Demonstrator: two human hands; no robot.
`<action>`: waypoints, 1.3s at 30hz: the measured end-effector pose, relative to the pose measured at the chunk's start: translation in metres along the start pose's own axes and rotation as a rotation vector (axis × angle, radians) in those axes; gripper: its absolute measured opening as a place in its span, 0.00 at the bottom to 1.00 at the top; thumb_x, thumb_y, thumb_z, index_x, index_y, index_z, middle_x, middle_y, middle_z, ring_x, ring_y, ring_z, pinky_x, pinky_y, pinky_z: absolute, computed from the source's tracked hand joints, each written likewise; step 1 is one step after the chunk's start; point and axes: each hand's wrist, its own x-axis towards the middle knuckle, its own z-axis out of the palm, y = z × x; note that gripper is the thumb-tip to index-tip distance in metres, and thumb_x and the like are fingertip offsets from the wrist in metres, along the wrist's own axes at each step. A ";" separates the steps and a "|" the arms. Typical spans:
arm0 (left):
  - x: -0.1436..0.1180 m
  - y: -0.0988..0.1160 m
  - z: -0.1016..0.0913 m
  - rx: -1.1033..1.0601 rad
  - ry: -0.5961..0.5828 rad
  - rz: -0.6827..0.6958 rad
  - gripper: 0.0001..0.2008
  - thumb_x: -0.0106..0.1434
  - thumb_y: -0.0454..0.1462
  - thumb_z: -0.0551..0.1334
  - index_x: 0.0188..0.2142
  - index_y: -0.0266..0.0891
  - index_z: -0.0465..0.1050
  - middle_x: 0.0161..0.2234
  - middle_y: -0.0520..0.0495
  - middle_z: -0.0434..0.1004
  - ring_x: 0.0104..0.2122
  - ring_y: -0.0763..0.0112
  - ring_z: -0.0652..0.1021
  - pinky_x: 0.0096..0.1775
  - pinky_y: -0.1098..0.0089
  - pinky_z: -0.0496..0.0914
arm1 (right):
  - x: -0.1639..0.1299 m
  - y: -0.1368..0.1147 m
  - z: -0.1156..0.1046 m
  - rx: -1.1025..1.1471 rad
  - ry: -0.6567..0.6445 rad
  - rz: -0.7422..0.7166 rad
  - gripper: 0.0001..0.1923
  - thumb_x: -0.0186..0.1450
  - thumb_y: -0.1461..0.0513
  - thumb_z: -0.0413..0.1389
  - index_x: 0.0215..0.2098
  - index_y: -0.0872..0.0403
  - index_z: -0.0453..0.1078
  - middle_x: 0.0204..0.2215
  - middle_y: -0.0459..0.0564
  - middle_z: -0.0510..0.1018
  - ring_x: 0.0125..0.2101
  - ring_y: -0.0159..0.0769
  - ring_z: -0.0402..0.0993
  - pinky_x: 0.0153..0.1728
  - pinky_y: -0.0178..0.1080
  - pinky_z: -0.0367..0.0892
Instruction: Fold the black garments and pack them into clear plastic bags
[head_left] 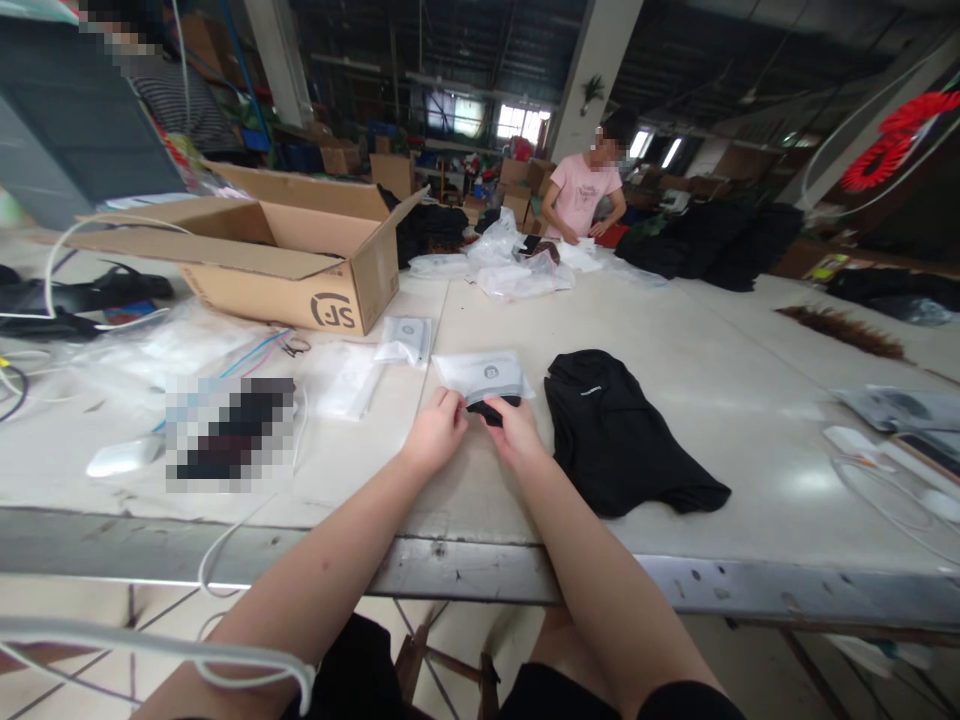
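left hand: (436, 430) fingers pinched on the near left edge of the clear bag (481, 374), forearm reaching in over the table edge.
right hand: (514, 430) pinched on the same bag's near edge, fingers on a small black piece (491, 409) at the bag mouth. Looks half in, half out; hard to tell from this angle.
bag: flat on the table, straight ahead of both hands, round printed mark facing up.
black garment: (619, 430) folded loosely, just beside the right hand, apart from the bag.
second bag: (405, 339) same printed type, lying between the held bag and the cardboard box (277, 250).
box: open, flaps up, far left of the hands.
surface: pale worktable (750, 360), glossy, scuffed metal front edge; loose plastic film and white cable on the left side.
far end: a person in a pink top (581, 195) bent over a heap of clear bags; dark garments piled beside.
room: warehouse-type hall, concrete columns, dark ceiling, cartons stacked at the back, daylight from rear windows.
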 end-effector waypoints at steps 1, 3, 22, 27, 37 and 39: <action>-0.001 0.005 0.002 -0.005 -0.018 0.012 0.10 0.60 0.27 0.55 0.38 0.40 0.68 0.39 0.46 0.70 0.37 0.68 0.75 0.43 0.67 0.73 | 0.001 0.002 0.000 0.009 0.031 -0.031 0.22 0.48 0.65 0.67 0.41 0.49 0.71 0.35 0.44 0.81 0.39 0.40 0.78 0.40 0.41 0.75; -0.003 0.014 0.006 -0.012 -0.062 0.044 0.09 0.61 0.27 0.55 0.39 0.40 0.68 0.39 0.46 0.71 0.38 0.68 0.75 0.43 0.67 0.73 | 0.003 0.006 0.000 0.022 0.077 -0.075 0.21 0.49 0.64 0.66 0.41 0.49 0.71 0.37 0.45 0.81 0.40 0.40 0.78 0.39 0.41 0.75; -0.001 0.013 0.008 0.014 -0.006 -0.027 0.10 0.63 0.30 0.55 0.43 0.42 0.66 0.44 0.45 0.69 0.42 0.65 0.75 0.46 0.65 0.71 | 0.009 -0.018 -0.015 -0.109 -0.139 0.329 0.09 0.57 0.59 0.63 0.35 0.54 0.76 0.33 0.48 0.82 0.33 0.35 0.76 0.32 0.34 0.72; -0.004 0.009 0.006 0.008 0.025 -0.018 0.10 0.61 0.30 0.56 0.42 0.42 0.66 0.42 0.46 0.69 0.41 0.65 0.73 0.45 0.66 0.70 | 0.004 -0.023 -0.014 -0.194 -0.153 0.261 0.12 0.54 0.60 0.66 0.37 0.53 0.76 0.33 0.46 0.82 0.33 0.34 0.77 0.29 0.33 0.70; -0.003 0.011 0.006 -0.041 -0.022 0.000 0.10 0.62 0.29 0.55 0.41 0.41 0.67 0.41 0.46 0.69 0.36 0.68 0.74 0.41 0.68 0.72 | 0.007 -0.001 -0.007 -0.015 -0.058 0.115 0.10 0.51 0.65 0.64 0.32 0.51 0.72 0.34 0.46 0.82 0.40 0.38 0.78 0.43 0.38 0.75; -0.005 0.017 0.010 -0.041 -0.072 0.032 0.10 0.62 0.29 0.55 0.41 0.41 0.68 0.41 0.46 0.70 0.37 0.68 0.74 0.42 0.67 0.72 | 0.008 0.010 -0.004 0.001 0.001 0.049 0.09 0.52 0.63 0.63 0.31 0.50 0.71 0.33 0.46 0.81 0.41 0.39 0.78 0.44 0.40 0.75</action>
